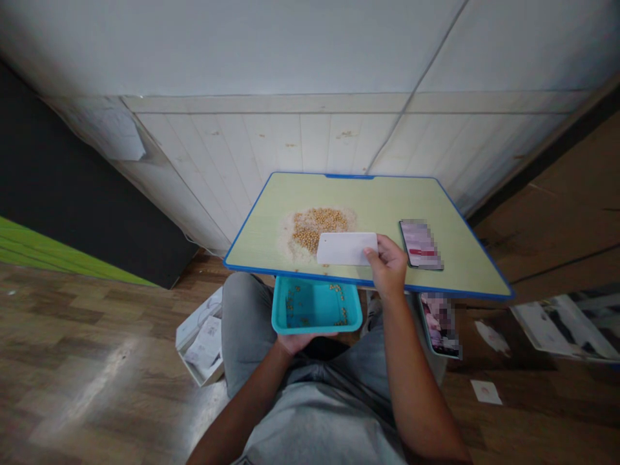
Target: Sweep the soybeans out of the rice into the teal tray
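Observation:
My right hand (389,261) grips the right end of a flat white rectangular card (343,249) over the table. The card's left end covers part of a pile of round tan beans (314,226), which look like soybeans, mixed with pale fine grains like rice (288,242). Below the table's front edge, my left hand (300,341) supports a turquoise plastic tub (317,326) from underneath; most of its fingers are hidden by the tub. Several beans lie inside along the tub's sides.
The light-green table (387,200) has a blue rim. A phone (421,245) lies on its right side, and another phone (438,323) is below the edge by my right leg. An open white box (201,342) with papers stands on the floor at left.

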Motion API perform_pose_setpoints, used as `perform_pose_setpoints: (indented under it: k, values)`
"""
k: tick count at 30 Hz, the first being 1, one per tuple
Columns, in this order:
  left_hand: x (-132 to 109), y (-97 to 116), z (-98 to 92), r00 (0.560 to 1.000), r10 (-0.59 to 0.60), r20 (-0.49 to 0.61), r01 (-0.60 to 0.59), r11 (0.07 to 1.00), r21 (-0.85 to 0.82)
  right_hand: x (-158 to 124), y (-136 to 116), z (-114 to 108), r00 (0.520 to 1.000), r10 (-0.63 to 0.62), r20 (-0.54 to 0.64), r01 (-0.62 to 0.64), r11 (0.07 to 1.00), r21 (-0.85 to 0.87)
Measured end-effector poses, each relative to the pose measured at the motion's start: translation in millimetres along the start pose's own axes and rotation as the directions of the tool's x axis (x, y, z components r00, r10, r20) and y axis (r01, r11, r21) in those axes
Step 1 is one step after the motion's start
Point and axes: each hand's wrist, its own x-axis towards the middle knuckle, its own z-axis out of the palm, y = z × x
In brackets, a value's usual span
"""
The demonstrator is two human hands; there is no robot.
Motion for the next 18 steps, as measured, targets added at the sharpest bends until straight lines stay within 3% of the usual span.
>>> perform_pose_setpoints:
  k: [8, 18]
  values:
    - [1.0, 1.3, 7.9, 1.0, 0.011, -0.014, -0.011, 1.0, 0.011, -0.9, -2.3, -0.2, 0.998, 0.058, 0.022, -0.059, 0.997, 0.04]
    - [-0.5, 1.7, 0.7, 0.999, -0.021, -0.038, 0.021, 1.0, 0.014, -0.5, -7.0, 0.8, 0.993, 0.061, 0.103, -0.066, 0.997, 0.041]
